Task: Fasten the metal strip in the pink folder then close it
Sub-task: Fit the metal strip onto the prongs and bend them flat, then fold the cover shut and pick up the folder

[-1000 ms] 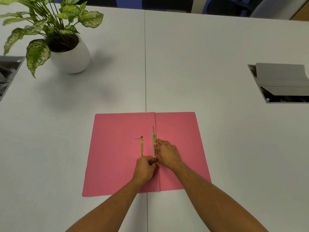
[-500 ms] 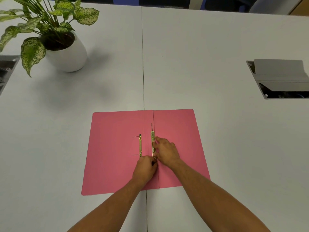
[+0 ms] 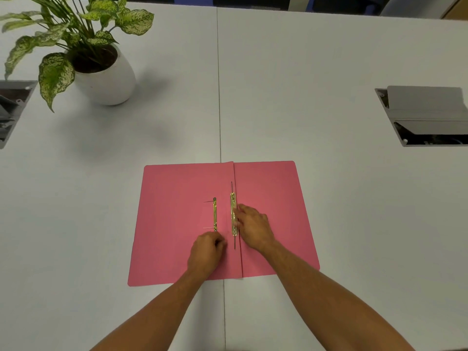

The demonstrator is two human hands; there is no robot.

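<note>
The pink folder [image 3: 177, 224] lies open and flat on the white table, spine toward me. A gold metal strip [image 3: 233, 211] lies along the spine fold, with thin prongs sticking out at both ends. A second gold bar [image 3: 215, 214] sits just left of it on the left flap. My right hand [image 3: 253, 225] rests on the right flap with its fingertips pressing the strip's right edge. My left hand [image 3: 206, 250] is curled in a loose fist on the left flap, just below the second bar and left of the lower prong, holding nothing that I can see.
A potted plant [image 3: 101, 72] in a white pot stands at the back left. Grey cable hatches are set into the table at the right edge [image 3: 425, 117] and the left edge [image 3: 12, 107]. A seam [image 3: 219, 97] runs down the table's middle.
My left hand has drawn back from the strip's lower end, leaving the lower prong exposed. My right hand stays on the strip.
</note>
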